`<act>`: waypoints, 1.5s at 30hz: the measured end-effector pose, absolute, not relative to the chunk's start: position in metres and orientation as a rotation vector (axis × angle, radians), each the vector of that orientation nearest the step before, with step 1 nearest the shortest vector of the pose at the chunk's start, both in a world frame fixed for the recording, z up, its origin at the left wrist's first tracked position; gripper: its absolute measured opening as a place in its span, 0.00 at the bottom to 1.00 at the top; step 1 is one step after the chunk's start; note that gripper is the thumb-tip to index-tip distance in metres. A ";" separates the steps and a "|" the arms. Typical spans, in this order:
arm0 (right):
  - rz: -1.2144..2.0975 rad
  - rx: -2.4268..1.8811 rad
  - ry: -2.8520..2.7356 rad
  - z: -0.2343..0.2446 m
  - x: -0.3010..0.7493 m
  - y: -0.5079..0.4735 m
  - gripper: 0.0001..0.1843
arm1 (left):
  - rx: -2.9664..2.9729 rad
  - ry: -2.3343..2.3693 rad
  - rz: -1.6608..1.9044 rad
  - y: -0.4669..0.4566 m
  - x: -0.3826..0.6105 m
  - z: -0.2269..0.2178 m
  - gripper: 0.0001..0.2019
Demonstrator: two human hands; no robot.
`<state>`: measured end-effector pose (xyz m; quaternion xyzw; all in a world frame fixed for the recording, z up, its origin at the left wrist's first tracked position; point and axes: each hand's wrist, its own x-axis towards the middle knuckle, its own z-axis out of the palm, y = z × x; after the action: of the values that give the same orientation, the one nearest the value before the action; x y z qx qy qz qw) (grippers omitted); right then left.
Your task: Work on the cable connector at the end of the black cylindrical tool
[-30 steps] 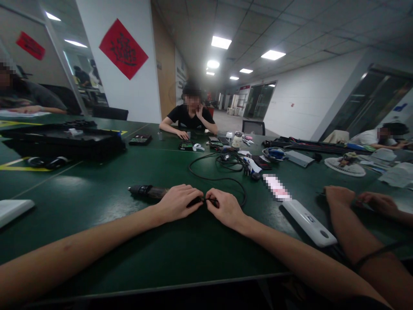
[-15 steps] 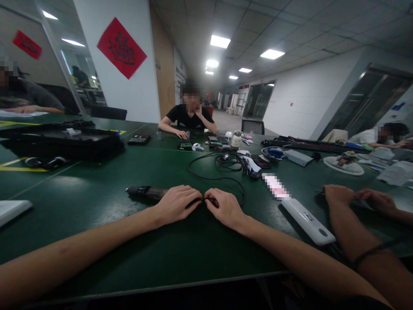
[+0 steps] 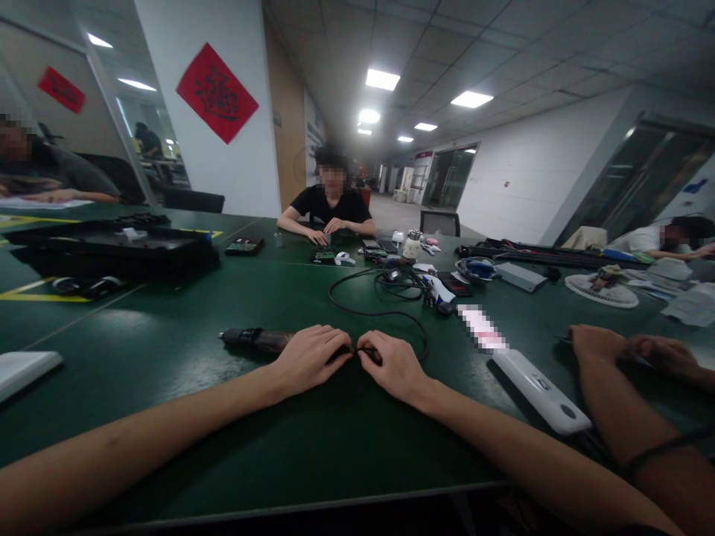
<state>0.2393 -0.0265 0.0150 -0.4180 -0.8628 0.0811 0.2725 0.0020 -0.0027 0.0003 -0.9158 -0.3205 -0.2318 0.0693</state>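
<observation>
Head camera view: from where I stand, both forearms reach inward over the green tabletop (image 3: 335,447), wrists low, fingertips almost meeting. The left hand (image 3: 310,359), palm down, curls over the rear of a dark electric screwdriver (image 3: 254,341), thumb and fingers closed on it; the tool's tip points left. The right hand (image 3: 396,368) pinches the end of a black cord (image 3: 402,313), which loops away behind it. Whether cord and tool touch, I can't tell. Bare table lies between the forearms, back to the near edge (image 3: 307,505), and left of the tip. Rightward it's tighter: a long white device (image 3: 541,391) lies beside the right forearm, a neighbour's arm (image 3: 606,383) just past it.
</observation>
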 end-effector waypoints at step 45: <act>0.288 -1.129 -2.295 0.013 0.237 -0.026 0.05 | -2.758 -0.948 -0.635 -0.004 0.001 0.002 0.11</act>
<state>0.2371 -0.0265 0.0134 -0.4211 -0.8560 0.1075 0.2801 0.0011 -0.0041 0.0021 -0.9213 -0.3165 -0.2121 0.0782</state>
